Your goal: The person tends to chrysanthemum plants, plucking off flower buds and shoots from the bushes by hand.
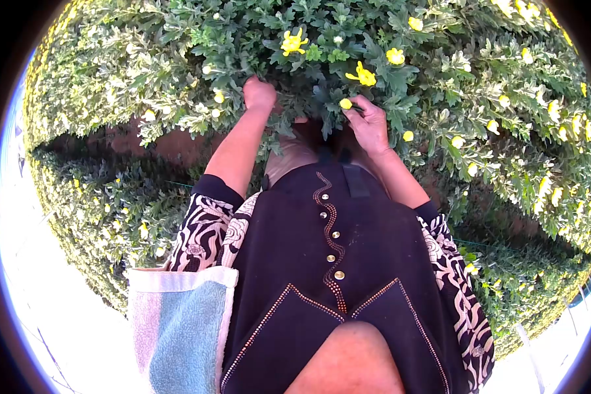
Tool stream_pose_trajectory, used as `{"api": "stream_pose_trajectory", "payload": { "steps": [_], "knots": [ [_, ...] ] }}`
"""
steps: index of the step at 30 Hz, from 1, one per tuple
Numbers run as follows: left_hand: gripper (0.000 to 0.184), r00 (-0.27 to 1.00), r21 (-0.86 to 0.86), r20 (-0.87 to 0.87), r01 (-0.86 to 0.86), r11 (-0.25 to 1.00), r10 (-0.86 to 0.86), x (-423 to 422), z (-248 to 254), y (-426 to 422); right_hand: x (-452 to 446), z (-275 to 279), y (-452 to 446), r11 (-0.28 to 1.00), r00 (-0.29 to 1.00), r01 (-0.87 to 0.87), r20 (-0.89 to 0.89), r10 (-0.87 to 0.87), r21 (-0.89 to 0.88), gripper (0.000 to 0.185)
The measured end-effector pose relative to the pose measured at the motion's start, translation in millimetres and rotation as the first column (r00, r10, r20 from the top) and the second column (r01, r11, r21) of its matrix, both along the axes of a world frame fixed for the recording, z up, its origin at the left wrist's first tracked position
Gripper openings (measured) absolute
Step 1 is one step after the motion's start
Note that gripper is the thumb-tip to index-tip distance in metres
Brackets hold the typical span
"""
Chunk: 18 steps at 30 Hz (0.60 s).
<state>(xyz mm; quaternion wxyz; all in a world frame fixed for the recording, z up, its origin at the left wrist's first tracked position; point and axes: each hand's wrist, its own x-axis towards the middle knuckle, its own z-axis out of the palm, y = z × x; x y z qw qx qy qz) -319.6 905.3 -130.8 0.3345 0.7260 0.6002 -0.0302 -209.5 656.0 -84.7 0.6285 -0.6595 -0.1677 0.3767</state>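
Observation:
Leafy green plants [197, 39] that look like chrysanthemums fill the upper view. My left hand [259, 94] reaches in among the leaves, its back toward me and its fingers curled. Foliage hides the fingertips, so what they grip cannot be made out. To the right, my right hand [370, 125] has thumb and fingers pinched at a yellow flower bud [346, 104]. Just above it is an open yellow flower [362, 75] with ragged petals. Another yellow bloom [294, 43] stands farther up, between the two hands.
More yellow buds [458, 142] dot the plants on the right. Dark gaps with bare soil [177, 144] run between the rows. A further plant row [105, 210] lies nearer, on both sides of my body. A striped towel [184, 328] hangs by my left arm.

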Motion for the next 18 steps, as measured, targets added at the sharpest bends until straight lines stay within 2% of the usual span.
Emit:
{"api": "stream_pose_trajectory", "payload": {
  "steps": [1,2,3,5,6,7,9,10,11,12,13,15,17,18],
  "knots": [
    [0.024,0.984,-0.186,0.123,-0.106,0.977,0.131,-3,5,8,5,2,-4,0.999,0.996,-0.001,-0.094,-0.002,-0.032,0.013],
    [0.024,0.931,-0.346,0.277,-0.133,0.929,0.236,-4,7,11,10,5,-8,0.997,0.988,-0.073,-0.137,0.071,-0.007,0.021],
    [0.024,0.933,-0.344,0.274,-0.133,0.930,0.234,-5,8,8,13,7,-7,0.997,0.988,-0.072,-0.141,0.070,-0.005,0.021],
    [0.021,0.731,-0.607,0.534,-0.018,0.795,0.424,9,46,-19,18,20,0,0.991,0.991,-0.115,-0.057,0.118,0.061,0.039],
    [0.019,0.718,-0.690,0.510,0.013,0.723,0.474,14,59,-30,22,22,4,0.990,0.983,-0.133,-0.117,0.138,0.050,0.058],
    [0.018,0.708,-0.764,0.482,0.051,0.643,0.516,19,69,-40,24,27,10,0.991,0.986,-0.123,-0.105,0.127,0.051,0.058],
    [0.013,0.598,-0.718,0.639,0.238,0.655,0.484,29,65,-53,24,36,24,0.993,0.954,0.065,-0.297,-0.034,0.094,0.061],
    [0.014,0.597,-0.676,0.671,0.249,0.693,0.440,37,67,-54,24,30,29,0.982,0.941,0.140,-0.327,-0.091,0.129,0.062],
    [0.018,0.589,-0.635,0.699,0.248,0.732,0.407,45,71,-55,25,22,34,0.983,0.944,0.136,-0.317,-0.091,0.124,0.062],
    [0.019,0.599,-0.587,0.719,0.250,0.770,0.353,51,76,-54,26,15,41,0.980,0.962,0.167,-0.236,-0.139,0.104,0.061],
    [0.032,0.596,-0.591,0.722,0.268,0.761,0.351,58,79,-51,29,11,52,0.973,0.969,0.210,-0.154,-0.194,0.095,0.061],
    [0.037,0.649,-0.553,0.705,0.248,0.796,0.287,72,83,-48,34,4,67,0.971,0.970,0.228,-0.107,-0.220,0.070,0.063],
    [0.038,0.646,-0.532,0.717,0.266,0.804,0.261,82,72,-44,43,3,84,0.972,0.941,0.232,0.260,-0.217,-0.027,0.066],
    [0.039,0.644,-0.509,0.728,0.278,0.814,0.235,87,68,-41,46,4,90,0.971,0.949,0.239,0.208,-0.237,0.017,0.072]
  ]
}}
